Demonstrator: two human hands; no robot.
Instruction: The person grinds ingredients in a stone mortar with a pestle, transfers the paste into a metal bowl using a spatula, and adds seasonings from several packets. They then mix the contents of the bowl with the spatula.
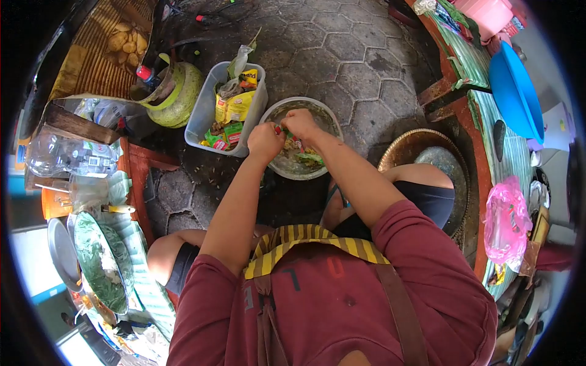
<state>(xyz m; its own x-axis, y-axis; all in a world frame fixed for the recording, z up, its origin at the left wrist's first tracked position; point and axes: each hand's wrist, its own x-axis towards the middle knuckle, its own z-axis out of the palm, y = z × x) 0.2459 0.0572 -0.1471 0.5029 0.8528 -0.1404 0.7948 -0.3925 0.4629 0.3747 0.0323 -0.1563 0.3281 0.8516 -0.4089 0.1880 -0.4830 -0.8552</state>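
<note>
Both my hands are close together over a round pale bowl (334, 116) on the ground. My left hand (266, 141) is closed, with a small red item (278, 130) at its fingertips, too small to name. Beside it my right hand (299, 125) is closed too, fingers curled inward; what they grip is hidden. Inside the bowl lie chopped food pieces (309, 158) in green, yellow and red. Left of the bowl stands a clear plastic tub (196, 119) with yellow packets (233, 107), green-and-red sachets (232, 132) and a plastic bag.
A green pot (180, 100) stands behind the tub. To my right are a large woven-looking round tray (415, 135) and a bench with a blue basin (516, 91) and pink bag (506, 222). On the left bench are a plastic bottle (73, 155) and a leaf-lined tray (97, 262).
</note>
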